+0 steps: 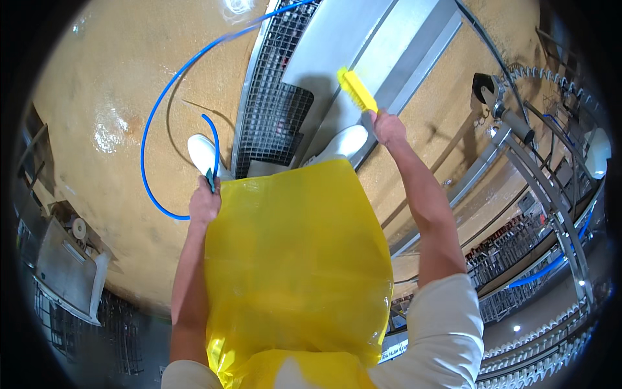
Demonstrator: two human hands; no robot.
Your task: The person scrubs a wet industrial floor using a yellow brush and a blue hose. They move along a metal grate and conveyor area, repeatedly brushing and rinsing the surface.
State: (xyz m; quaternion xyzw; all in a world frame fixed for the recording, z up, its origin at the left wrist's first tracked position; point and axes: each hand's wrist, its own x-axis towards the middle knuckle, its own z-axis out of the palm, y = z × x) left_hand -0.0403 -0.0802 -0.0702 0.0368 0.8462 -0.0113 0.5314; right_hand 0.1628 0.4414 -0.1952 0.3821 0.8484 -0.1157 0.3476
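My left hand [205, 203] is closed around a thin blue hose [145, 139]. The hose loops out over the floor, and a short length of it curves up past my fingers to a free end. A small dark teal piece shows at the grip; its kind is unclear. Off to the right, my right hand [389, 128] grips the handle of a yellow scrubbing brush [358, 91]. Its bristles face down and to the left, over a grey metal panel [346, 39]. From the frame I cannot tell whether the bristles touch the panel.
A dark floor grating [275, 97] runs beside the panel, between my white boots [350, 141]. The tan floor [97, 175] looks wet. Metal framework [541, 188] with cables and racks stands right; a metal cabinet [65, 262] stands left. A yellow apron [298, 259] covers my front.
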